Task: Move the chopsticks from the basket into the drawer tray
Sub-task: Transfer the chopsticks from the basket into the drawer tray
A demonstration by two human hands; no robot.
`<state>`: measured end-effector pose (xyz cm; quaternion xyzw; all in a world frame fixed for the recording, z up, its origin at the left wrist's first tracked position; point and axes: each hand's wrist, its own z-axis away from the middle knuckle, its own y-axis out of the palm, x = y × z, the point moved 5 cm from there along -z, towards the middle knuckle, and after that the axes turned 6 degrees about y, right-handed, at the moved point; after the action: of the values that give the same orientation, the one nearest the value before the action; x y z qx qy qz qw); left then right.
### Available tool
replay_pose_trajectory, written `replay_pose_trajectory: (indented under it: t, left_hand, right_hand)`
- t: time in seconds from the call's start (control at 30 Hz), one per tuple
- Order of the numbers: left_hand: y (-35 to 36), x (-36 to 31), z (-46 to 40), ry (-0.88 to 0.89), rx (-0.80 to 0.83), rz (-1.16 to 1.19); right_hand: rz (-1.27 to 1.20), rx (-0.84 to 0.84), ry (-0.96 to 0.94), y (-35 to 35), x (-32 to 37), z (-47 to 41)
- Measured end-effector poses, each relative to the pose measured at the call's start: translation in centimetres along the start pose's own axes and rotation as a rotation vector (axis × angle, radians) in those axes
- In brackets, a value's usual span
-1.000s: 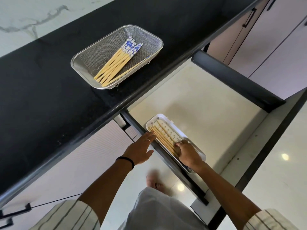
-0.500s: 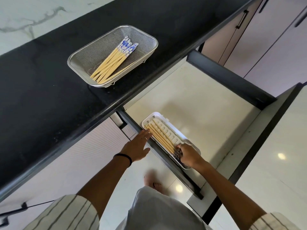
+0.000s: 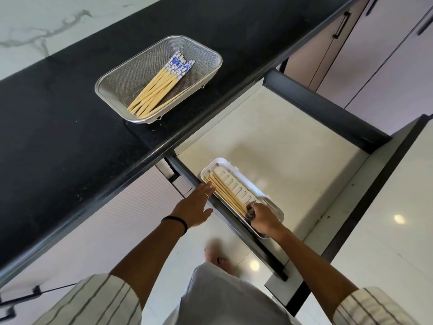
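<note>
Right hand (image 3: 263,219): still gripping chopsticks (image 3: 228,195) in tray (image 3: 234,166). Left hand (image 3: 193,208): still flat, fingers straight. Basket (image 3: 117,76): unchanged.

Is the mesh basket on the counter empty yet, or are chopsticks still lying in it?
Not empty. A bundle of chopsticks with blue-patterned tops lies in the mesh basket; others already lie in the drawer tray.

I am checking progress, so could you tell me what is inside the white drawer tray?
A row of chopsticks lies in the white drawer tray; the right hand covers their near ends.
</note>
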<state>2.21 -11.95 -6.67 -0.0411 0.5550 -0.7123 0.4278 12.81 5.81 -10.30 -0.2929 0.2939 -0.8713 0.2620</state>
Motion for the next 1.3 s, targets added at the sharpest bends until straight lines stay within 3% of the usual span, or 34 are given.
replay_pose_trajectory:
  t: [0.33,0.53,0.67,0.77,1.0,1.3]
  left_hand:
    - [0.1,0.2,0.2,0.009,-0.006,0.012]
    - [0.0,0.2,0.2,0.021,-0.014,0.000]
    - [0.0,0.1,0.2,0.014,-0.005,-0.004]
    - [0.0,0.1,0.2,0.015,-0.003,-0.006]
    - [0.0,0.1,0.2,0.008,0.002,0.007]
    - [-0.1,-0.2,0.4,-0.016,-0.005,0.011]
  right_hand:
    - [-0.037,0.059,-0.027,-0.4,0.0,0.0]
    - [-0.330,0.138,-0.023,-0.4,0.2,-0.1]
    - [-0.476,0.067,-0.001,-0.8,-0.1,-0.1]
    - [-0.411,0.006,-0.024,-1.2,-0.2,-0.2]
    - [-0.010,-0.130,-0.129,-1.4,0.0,0.3]
    - [0.173,-0.067,-0.257,-0.6,0.4,0.4]
